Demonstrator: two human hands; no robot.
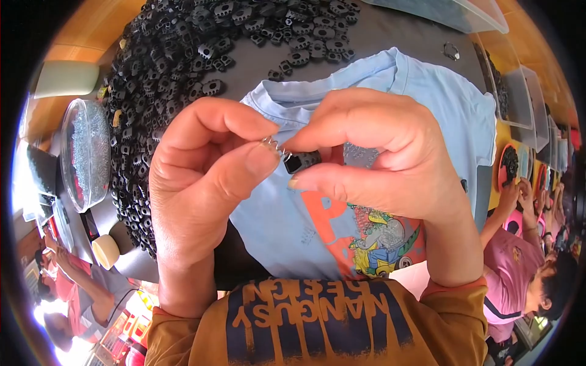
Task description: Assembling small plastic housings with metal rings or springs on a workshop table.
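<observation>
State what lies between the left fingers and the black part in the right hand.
A coiled metal spring, seen in the head view: the left hand pinches one end; whether the other touches the black part is unclear.

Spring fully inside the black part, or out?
Not fully inside: the spring shows bare coils between the left hand and the black part. Cannot tell whether its right end has entered.

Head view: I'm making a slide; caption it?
Left hand pinching a spring, right hand gripping a black part, above a blue shirt.
</observation>
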